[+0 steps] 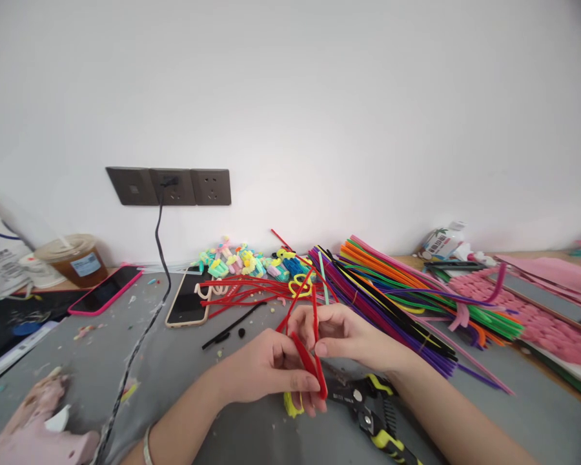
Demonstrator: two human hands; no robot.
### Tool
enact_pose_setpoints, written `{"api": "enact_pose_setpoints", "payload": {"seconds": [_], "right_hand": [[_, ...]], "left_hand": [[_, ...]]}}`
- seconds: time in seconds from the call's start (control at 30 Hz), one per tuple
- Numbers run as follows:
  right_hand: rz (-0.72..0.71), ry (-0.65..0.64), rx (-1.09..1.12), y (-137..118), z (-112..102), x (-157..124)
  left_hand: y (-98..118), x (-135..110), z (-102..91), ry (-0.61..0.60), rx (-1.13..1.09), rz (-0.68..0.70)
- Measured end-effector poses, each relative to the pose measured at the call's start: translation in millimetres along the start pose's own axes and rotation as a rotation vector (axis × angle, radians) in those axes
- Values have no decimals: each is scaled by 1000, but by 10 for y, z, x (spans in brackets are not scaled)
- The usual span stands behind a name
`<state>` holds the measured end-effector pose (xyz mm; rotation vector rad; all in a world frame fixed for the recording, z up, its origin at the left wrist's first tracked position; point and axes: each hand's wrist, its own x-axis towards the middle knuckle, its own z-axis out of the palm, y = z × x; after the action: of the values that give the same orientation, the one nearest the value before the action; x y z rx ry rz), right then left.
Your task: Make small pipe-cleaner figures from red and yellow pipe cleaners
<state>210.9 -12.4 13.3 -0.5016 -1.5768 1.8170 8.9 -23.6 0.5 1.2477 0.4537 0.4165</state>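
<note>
Red pipe cleaners (306,355) are held between my two hands above the grey table, bent with their free ends pointing up. My left hand (275,371) pinches the lower bend between thumb and fingers. Higher up, my right hand (339,332) has its thumb and fingers closed on one upright strand. Black and yellow pliers (365,413) lie under my right forearm, their jaws partly hidden. A yellow fuzzy piece (293,403) shows just below my left hand. Beyond my hands lie loose red pipe cleaners (242,290).
Bundled coloured pipe cleaners (392,297) spread to the right. Small pastel pieces (242,258) pile up by the wall. Two phones (188,297), a cable (142,329), a lidded drink cup (80,261) and a pink glue gun (43,433) occupy the left side.
</note>
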Motion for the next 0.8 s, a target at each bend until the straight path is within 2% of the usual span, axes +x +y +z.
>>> {"api": "enact_pose_setpoints", "payload": {"seconds": [0.17, 0.27, 0.6, 0.7, 0.8], "right_hand": [[13, 18, 13, 10, -11, 1], [19, 49, 10, 14, -12, 7], [-61, 204, 60, 68, -25, 36], [-87, 258, 26, 75, -43, 45], [-78, 342, -46, 82, -62, 53]], "left_hand": [[6, -11, 36, -78, 19, -4], [17, -8, 46, -83, 25, -15], [95, -16, 92, 17, 82, 13], [124, -20, 103, 76, 173, 29], [101, -17, 82, 191, 341, 30]]}}
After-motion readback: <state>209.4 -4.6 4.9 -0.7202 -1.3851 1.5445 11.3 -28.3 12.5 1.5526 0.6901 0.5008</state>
